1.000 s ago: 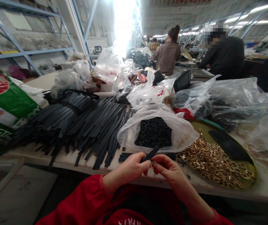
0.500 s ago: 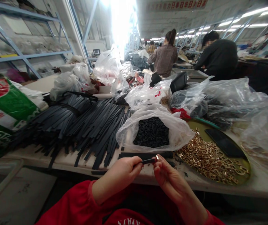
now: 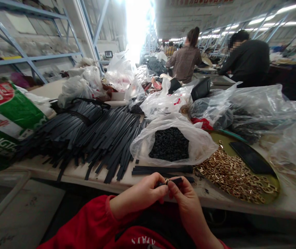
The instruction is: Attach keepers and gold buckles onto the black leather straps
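My left hand (image 3: 150,188) and my right hand (image 3: 182,192) meet at the table's front edge, fingers closed around a black strap (image 3: 176,181). A small gold buckle (image 3: 166,181) sits on the strap between them. Just behind lie some flat black straps (image 3: 160,169). An open plastic bag (image 3: 140,143) holds small black pieces (image 3: 169,144). To the right, many gold buckles (image 3: 230,173) are heaped on a yellow-green tray (image 3: 274,193).
Bundles of long black strips (image 3: 106,141) cover the left of the table (image 3: 96,178). A green bag (image 3: 15,121) stands far left. A dark phone-like slab (image 3: 251,157) lies on the tray. Plastic bags fill the back; two people (image 3: 186,62) work beyond.
My hands have come together. The strap end now passes through the buckle and sticks out towards my right fingers. The view has shifted slightly.
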Demonstrator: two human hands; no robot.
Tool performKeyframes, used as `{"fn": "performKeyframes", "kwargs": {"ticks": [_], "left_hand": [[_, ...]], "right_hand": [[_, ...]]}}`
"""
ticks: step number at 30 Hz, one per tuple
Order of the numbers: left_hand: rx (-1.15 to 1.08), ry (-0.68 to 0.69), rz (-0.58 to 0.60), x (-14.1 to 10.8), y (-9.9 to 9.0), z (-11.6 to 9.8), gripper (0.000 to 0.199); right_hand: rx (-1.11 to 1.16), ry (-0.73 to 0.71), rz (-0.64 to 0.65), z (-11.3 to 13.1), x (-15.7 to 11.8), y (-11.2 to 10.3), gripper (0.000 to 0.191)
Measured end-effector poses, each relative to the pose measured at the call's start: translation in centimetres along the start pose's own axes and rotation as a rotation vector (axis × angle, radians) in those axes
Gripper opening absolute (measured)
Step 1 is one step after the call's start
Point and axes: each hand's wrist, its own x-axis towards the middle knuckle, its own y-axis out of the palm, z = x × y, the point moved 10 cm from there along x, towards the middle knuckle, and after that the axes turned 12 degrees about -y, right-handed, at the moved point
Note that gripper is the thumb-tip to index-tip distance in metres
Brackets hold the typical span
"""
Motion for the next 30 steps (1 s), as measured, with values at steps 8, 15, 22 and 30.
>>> {"fn": "performKeyframes", "kwargs": {"ticks": [8,15,22,30], "left_hand": [[-0.229,-0.110,0.064,0.8,0.8,1.4,0.015],[-0.209,-0.135,-0.020,1.5,0.7,2.7,0.014],[-0.068,-0.107,-0.008,-0.1,0.9,1.9,0.017],[-0.167,-0.115,-0.007,-0.1,0.6,1.7,0.021]], "right_hand": [[0.108,0.144,0.048,-1.6,0.3,0.7,0.028],[-0.363,-0.270,0.071,1.9,0.1,-0.3,0.019],[-0.334,-0.092,0.168,-0.1,0.3,-0.9,0.027],[-0.360,-0.148,0.218,1.2,0.1,0.4,0.030]]}}
